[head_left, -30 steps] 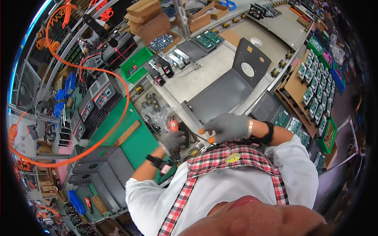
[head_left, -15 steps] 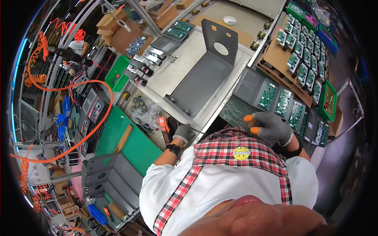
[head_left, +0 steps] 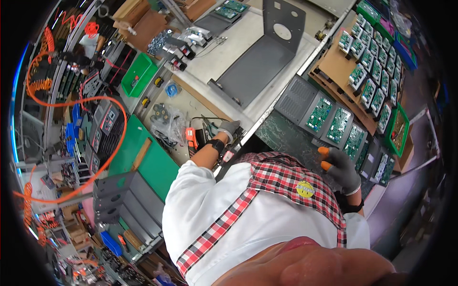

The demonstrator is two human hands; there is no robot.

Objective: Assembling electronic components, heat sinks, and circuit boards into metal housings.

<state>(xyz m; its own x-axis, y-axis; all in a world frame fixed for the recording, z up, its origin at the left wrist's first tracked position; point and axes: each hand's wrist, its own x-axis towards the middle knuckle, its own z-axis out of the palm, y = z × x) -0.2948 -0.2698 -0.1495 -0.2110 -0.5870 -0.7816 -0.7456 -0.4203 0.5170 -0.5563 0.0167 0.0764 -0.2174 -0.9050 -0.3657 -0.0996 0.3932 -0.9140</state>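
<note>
My left hand [head_left: 230,127], in a grey glove, is at the near corner of a pale flat board [head_left: 251,117]; its fingers are mostly hidden, so its grip cannot be told. On that board lies a bent dark-grey sheet-metal panel [head_left: 257,76], its upright end pierced by a large round hole. Beside my left wrist is an orange-and-black hand tool [head_left: 192,138]. My right hand [head_left: 342,170], gloved in grey with orange fingertips, hovers empty near grey covers holding green circuit boards [head_left: 338,125]. Its fingers are apart.
Rows of boards with metal parts [head_left: 373,71] stand on cardboard at the right. Green bins [head_left: 138,75] [head_left: 398,129] flank the work area. A bag of black parts [head_left: 167,121] lies left of the tool. An orange air hose [head_left: 125,138] loops at the left; folded grey panels [head_left: 126,202] stand lower left.
The pale board with the metal panel has slid away from me, and my left hand has moved forward with its corner. My right hand has shifted slightly right and down in view.
</note>
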